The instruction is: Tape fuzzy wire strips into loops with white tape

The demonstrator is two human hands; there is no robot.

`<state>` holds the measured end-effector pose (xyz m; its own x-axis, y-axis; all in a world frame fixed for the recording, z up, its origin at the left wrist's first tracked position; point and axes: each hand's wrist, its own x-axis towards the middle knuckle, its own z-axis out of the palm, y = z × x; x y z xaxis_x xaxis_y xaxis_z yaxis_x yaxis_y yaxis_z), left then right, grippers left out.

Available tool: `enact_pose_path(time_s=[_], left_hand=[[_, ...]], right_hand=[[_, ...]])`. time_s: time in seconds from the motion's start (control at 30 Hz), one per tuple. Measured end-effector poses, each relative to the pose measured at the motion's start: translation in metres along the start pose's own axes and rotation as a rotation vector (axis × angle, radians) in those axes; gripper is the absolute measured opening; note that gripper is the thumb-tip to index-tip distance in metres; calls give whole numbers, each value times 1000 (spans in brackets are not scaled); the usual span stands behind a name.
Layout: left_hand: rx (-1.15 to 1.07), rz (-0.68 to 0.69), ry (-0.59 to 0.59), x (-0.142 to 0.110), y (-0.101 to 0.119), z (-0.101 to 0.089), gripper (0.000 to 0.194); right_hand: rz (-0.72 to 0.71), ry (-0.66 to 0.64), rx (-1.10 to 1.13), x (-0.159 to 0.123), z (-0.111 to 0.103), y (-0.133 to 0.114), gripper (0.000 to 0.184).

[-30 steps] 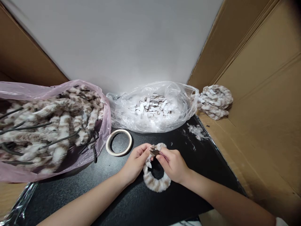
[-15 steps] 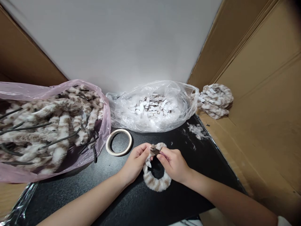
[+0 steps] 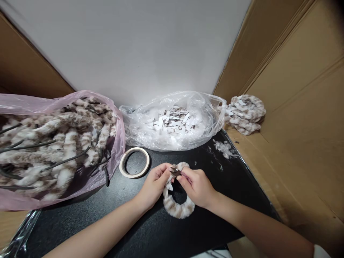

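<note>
A furry white-and-brown scrunchie (image 3: 179,209) lies as a ring over the black tabletop. My left hand (image 3: 154,184) is closed in a pinch on its upper left part, where a small white tag (image 3: 169,186) hangs. In my closed right hand (image 3: 200,186) is a small pair of thread snips (image 3: 175,171), its dark metal blades pointing left toward my left fingertips. The blades sit against the fur at the top of the ring. My fingers hide the exact spot they touch.
At left, a pink plastic bag (image 3: 121,130) holds furry strips with dark elastic cords. A clear bag (image 3: 205,138) at the back contains white tags. Nearby are a tape roll (image 3: 121,165), fluff scraps (image 3: 225,149), stacked furry scrunchies (image 3: 248,114) and cardboard walls (image 3: 303,93).
The blades of the snips look slightly shifted at the scrunchie's top. Both hands stay nearly in place, and the whole view has moved a little.
</note>
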<state>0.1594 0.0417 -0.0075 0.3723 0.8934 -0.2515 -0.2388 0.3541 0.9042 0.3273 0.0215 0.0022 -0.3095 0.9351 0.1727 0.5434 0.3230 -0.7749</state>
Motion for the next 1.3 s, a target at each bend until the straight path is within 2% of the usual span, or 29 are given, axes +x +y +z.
enact_pose_path(time_s=[0.33,0.47,0.77,0.93,1.03,1.1,1.17,1.3], left_hand=[[-24,4,7,0,1,1,34],[-53,2,46,1,1,1,37],[-70,-34,62,1,5,1,41],[-73,-49,64,1,5,0,40],[-70,-51,44,1,3,-1,39],[-74,-54,32,1,3,-1,38],[-82,-57,29,0,3,0,38],[-103,-44,40,-1,6,3,41]], right_hand=[[-19,5,15,-2,1,3,28],[-32,16,22,-3,1,4,31],[-54,77,216,-1,-7,6,31],[-2,114,291,1,-11,7,36],[57,131,282,3,-12,6,28],[79,176,253,6,-17,8,25],[88,277,162,10,-29,14,25],[167,617,-160,5,-79,43,32]])
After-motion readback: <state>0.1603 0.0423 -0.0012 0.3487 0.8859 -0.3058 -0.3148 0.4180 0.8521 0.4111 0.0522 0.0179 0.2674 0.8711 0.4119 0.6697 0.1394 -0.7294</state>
